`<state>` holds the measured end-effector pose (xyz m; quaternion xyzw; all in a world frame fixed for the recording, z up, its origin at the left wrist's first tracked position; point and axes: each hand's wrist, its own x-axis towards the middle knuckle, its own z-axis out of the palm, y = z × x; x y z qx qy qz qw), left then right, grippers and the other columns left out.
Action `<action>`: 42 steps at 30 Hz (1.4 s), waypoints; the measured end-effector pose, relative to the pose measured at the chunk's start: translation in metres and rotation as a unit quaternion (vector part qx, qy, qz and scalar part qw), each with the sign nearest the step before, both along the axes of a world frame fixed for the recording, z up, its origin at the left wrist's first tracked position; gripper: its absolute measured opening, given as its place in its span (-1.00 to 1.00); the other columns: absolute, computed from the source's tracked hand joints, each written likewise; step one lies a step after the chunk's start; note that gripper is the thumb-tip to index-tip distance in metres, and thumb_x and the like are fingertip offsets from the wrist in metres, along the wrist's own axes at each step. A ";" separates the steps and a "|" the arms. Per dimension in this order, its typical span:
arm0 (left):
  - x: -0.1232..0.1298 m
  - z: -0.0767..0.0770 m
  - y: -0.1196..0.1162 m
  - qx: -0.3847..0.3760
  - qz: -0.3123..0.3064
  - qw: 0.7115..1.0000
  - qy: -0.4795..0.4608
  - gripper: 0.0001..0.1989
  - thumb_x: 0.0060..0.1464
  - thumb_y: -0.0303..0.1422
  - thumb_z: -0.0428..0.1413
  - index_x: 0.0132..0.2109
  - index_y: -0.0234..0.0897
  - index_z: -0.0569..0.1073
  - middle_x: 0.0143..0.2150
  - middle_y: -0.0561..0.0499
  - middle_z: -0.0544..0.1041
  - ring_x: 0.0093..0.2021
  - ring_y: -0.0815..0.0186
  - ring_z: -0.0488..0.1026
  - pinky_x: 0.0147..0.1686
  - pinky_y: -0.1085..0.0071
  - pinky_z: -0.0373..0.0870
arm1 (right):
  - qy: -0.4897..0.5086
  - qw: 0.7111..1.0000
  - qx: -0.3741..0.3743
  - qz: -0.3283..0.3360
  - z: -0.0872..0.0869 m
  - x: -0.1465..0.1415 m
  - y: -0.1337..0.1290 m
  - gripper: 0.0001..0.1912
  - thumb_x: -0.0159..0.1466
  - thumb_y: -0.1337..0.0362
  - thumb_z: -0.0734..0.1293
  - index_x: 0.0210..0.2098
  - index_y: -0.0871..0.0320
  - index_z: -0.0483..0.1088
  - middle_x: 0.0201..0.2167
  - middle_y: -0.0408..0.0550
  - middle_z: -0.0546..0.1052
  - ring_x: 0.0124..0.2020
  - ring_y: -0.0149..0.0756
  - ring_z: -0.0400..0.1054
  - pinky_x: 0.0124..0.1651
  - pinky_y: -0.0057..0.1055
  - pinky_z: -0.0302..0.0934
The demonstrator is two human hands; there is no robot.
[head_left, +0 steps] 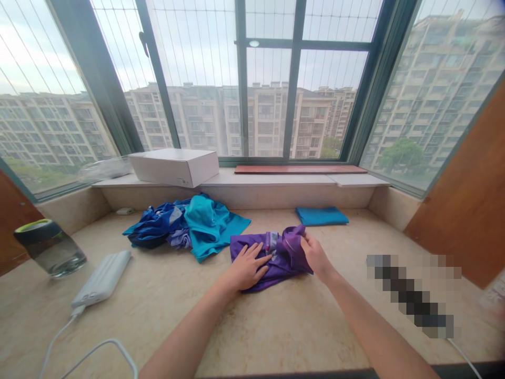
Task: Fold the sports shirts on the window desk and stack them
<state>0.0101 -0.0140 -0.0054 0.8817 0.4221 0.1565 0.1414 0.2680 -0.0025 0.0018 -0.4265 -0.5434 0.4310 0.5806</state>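
A purple garment [292, 258], partly folded over, lies on the stone counter in front of me. My left hand [246, 267] rests flat on its left part with the fingers spread. At the garment's right side, my right hand [315, 255] pinches a raised, bunched fold of the purple cloth. Behind and to the left is a loose heap with a teal cloth [209, 221] and a dark blue cloth [152, 223]. A folded blue cloth [321, 216] lies flat behind my right hand.
On the left stand a tilted-looking bottle [51, 250] and a white power bank [103, 279] with a cable. A white box [173, 166] sits on the window ledge [276, 179]. At the right is a dark, pixelated object [410, 295] with a cable.
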 end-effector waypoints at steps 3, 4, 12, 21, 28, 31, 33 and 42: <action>-0.002 -0.003 0.001 -0.022 0.009 0.999 -0.048 -0.56 0.27 -0.15 0.08 0.25 -0.04 0.46 0.40 -0.10 0.29 0.44 -0.05 0.11 0.40 -0.14 -0.14 | -0.010 0.999 0.018 -0.036 0.002 0.003 0.000 -0.57 0.27 -0.02 0.32 -0.07 0.18 0.51 -0.20 0.02 0.64 -0.10 -0.08 0.50 0.01 -0.18 0.39; -0.003 -0.004 0.002 -0.022 0.012 0.997 -0.071 -0.56 0.26 -0.17 0.09 0.25 -0.07 0.46 0.38 -0.10 0.32 0.42 -0.02 0.15 0.41 -0.11 -0.12 | -0.011 0.998 0.021 -0.058 0.002 0.006 0.001 -0.57 0.27 -0.02 0.31 -0.08 0.19 0.51 -0.20 0.03 0.64 -0.11 -0.08 0.50 0.00 -0.19 0.39; -0.017 0.021 0.003 0.188 0.181 0.903 -0.343 -0.53 0.28 -0.37 -0.02 0.30 -0.25 0.38 0.37 -0.14 0.33 0.38 0.13 0.24 0.38 0.16 0.13 | 0.101 0.941 0.067 -0.315 0.003 0.040 0.016 -0.61 0.32 -0.02 0.22 -0.08 0.13 0.43 -0.25 -0.09 0.57 -0.21 -0.24 0.46 -0.12 -0.33 0.36; -0.028 0.000 0.017 0.092 0.263 0.892 -0.354 -0.32 0.10 -0.32 0.15 0.35 -0.34 0.27 0.44 -0.26 0.18 0.46 -0.03 0.06 0.44 0.02 -0.05 | -0.285 0.945 0.113 -0.118 -0.005 0.020 0.001 -0.43 0.32 -0.08 0.28 0.16 0.18 0.38 0.09 0.17 0.52 0.11 0.00 0.40 0.21 -0.06 0.21; -0.007 -0.008 -0.001 0.008 0.092 0.968 -0.235 -0.22 0.18 -0.20 0.14 0.45 -0.36 0.09 0.52 -0.27 -0.05 0.50 0.00 -0.12 0.45 0.08 -0.10 | -0.508 0.854 0.115 0.009 -0.028 -0.017 -0.014 -0.34 0.25 0.09 0.41 0.31 0.05 0.30 0.18 0.14 0.48 0.22 0.08 0.31 0.25 0.01 0.17; -0.004 -0.009 -0.005 -0.019 0.020 0.979 -0.201 -0.08 0.14 -0.21 0.19 0.50 -0.29 -0.07 0.54 -0.21 -0.18 0.52 0.00 -0.21 0.45 0.08 -0.11 | -0.492 0.862 0.123 0.010 -0.028 -0.024 -0.008 -0.67 0.32 0.27 0.32 0.06 0.07 0.53 0.00 0.12 0.59 0.07 0.02 0.43 0.17 -0.05 0.26; -0.002 -0.010 -0.007 -0.031 0.004 0.982 -0.185 0.05 0.07 -0.24 0.26 0.52 -0.22 -0.18 0.55 -0.18 -0.28 0.52 -0.03 -0.25 0.44 0.03 -0.10 | -0.438 0.890 0.127 0.014 -0.027 -0.029 -0.008 -0.70 0.36 0.32 0.23 -0.01 0.09 0.55 -0.05 0.10 0.61 0.01 -0.03 0.48 0.14 -0.09 0.31; -0.006 0.016 -0.013 0.013 0.005 0.957 -0.289 -0.38 -0.05 -0.55 0.06 0.20 -0.14 0.50 0.18 -0.07 0.53 0.20 -0.05 0.43 0.26 0.08 0.29 | -0.316 0.896 0.279 0.136 -0.012 -0.050 -0.050 -0.66 0.39 0.29 0.24 0.12 0.01 0.44 0.13 0.05 0.54 0.16 -0.08 0.42 0.23 -0.09 0.31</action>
